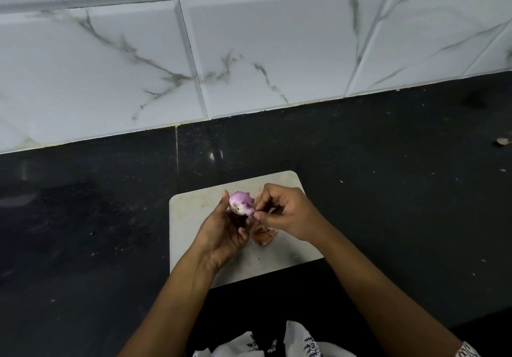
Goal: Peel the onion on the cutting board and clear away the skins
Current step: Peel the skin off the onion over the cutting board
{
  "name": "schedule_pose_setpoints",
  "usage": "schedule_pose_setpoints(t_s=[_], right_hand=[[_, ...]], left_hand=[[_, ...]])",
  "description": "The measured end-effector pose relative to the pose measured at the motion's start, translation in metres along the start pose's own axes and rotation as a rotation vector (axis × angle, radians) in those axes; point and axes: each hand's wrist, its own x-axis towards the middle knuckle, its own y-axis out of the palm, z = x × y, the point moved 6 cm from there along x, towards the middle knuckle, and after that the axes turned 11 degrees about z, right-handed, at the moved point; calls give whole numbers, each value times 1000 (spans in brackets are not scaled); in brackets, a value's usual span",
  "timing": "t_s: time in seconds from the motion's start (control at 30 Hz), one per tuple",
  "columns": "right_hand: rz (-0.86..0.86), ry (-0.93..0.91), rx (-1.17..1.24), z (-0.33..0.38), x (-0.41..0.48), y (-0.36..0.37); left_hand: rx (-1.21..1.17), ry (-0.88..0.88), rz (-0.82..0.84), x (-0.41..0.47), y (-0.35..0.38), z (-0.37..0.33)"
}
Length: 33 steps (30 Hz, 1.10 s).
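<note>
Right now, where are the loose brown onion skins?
Head view: brown skins lie on the pale cutting board between left hand and right hand, below the purple onion.

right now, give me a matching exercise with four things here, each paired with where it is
Things:
1. purple-and-white round onion
2. brown papery skins
3. pale rectangular cutting board
4. small brownish scrap

Places:
A. flat on the black stone counter
B. alone on the counter, far right of the view
C. gripped in the left hand, pinched by the right hand
D. lying on the board beneath the hands

Pairs: 1-C, 2-D, 3-A, 4-B
</note>
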Motion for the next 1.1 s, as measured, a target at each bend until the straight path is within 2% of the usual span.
schedule_pose_setpoints(t_s=[0.07,0.13,0.2,0.27,0.33,0.47,0.67,0.83,0.97,1.1], right_hand=[[60,57,90,-5,-1,1],[-14,115,72,-12,-4,-3],[-109,156,-92,-20,-4,-8],[-60,209,-294,-26,-3,-4],[-36,232,-359,-31,-1,0],[-234,121,-228,-10,2,-1],[-268,161,-220,1,11,6],[-247,315,-88,-15,15,-4],[-148,383,11,-18,16,-5],[-76,324,-113,-18,19,0]], left_hand=[[-70,6,-21,3,-3,0],[-106,-1,-32,6,-9,0],[-125,-12,-29,6,-12,0],[-145,-25,-17,5,-13,2],[-165,-26,-7,4,-12,2],[-174,-10,7,2,-10,2],[-152,-7,10,0,-5,3],[-117,3,-2,0,-4,2],[-78,30,-17,0,-4,0],[-38,74,-41,1,-4,-4]])
